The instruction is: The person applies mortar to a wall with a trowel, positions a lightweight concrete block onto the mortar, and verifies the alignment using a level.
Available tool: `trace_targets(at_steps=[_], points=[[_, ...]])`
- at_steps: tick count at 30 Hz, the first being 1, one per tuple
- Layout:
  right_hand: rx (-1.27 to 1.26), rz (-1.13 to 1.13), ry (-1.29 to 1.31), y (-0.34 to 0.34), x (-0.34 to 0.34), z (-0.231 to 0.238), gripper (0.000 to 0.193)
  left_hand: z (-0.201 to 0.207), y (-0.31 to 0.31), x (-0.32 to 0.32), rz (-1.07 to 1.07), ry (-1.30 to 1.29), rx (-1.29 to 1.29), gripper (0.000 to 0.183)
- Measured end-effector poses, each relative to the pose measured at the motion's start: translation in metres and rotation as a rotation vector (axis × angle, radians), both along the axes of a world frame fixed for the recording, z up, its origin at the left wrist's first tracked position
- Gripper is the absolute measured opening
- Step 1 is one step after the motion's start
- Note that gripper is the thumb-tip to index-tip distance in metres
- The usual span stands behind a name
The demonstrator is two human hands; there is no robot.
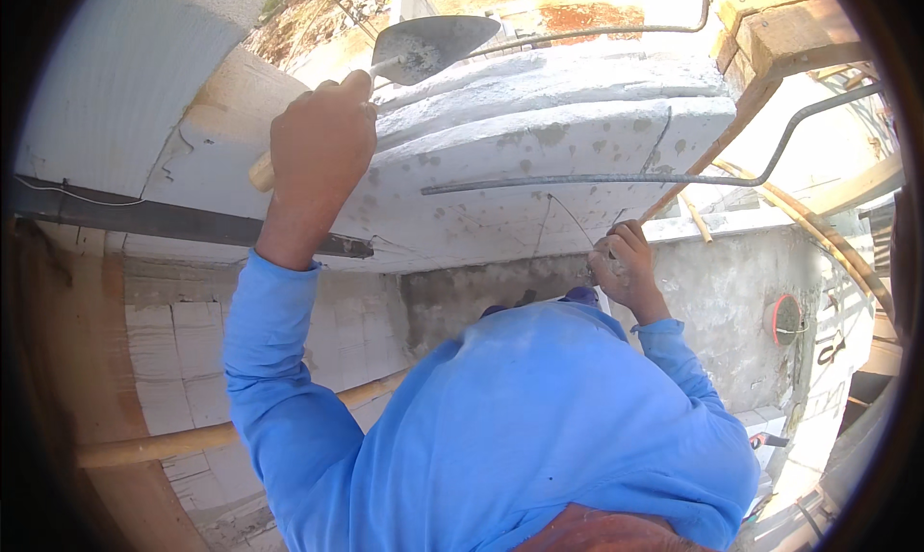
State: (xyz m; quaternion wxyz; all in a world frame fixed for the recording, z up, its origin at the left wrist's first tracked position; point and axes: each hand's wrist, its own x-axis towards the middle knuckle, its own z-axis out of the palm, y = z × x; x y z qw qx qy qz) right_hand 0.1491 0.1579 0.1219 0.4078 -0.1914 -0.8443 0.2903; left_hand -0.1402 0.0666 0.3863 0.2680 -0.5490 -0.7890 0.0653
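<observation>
My left hand (325,133) is closed round the handle of a pointed trowel (438,47), raised over the top of a white block wall (539,153). Some mortar clings to the grey blade near its neck, and the butt of the wooden handle sticks out by my wrist. Lower down on the other side, my right hand (628,271) is closed beside the wall's face. Its curled fingers hide whatever they hold, if anything. A thin wire or line (570,220) on the wall runs down toward these fingers.
A bent steel rebar (616,179) juts across the wall, with another rebar (597,36) behind its top. Wooden beams (799,40) stand at upper right. A dark metal bar (192,223) and a round pole (183,446) lie left. A red-rimmed round container (784,319) is at right.
</observation>
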Motion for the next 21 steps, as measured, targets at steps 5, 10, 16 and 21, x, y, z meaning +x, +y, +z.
trace_targets(at_steps=[5,10,16,21], points=[[-0.239,-0.063,-0.226,0.007,0.029,-0.087,0.013,-0.009,-0.001,0.006,-0.180,0.063,0.110,0.015],[-0.162,-0.138,-0.206,0.007,0.037,-0.096,0.013,-0.029,0.015,0.011,-0.252,0.109,0.130,0.010],[0.048,-0.221,-0.094,0.000,0.028,-0.072,0.017,-0.037,0.009,0.011,-0.179,0.103,0.088,0.009],[0.102,-0.245,-0.075,-0.004,0.029,-0.047,0.018,-0.045,0.012,0.011,-0.159,0.129,0.096,0.010]])
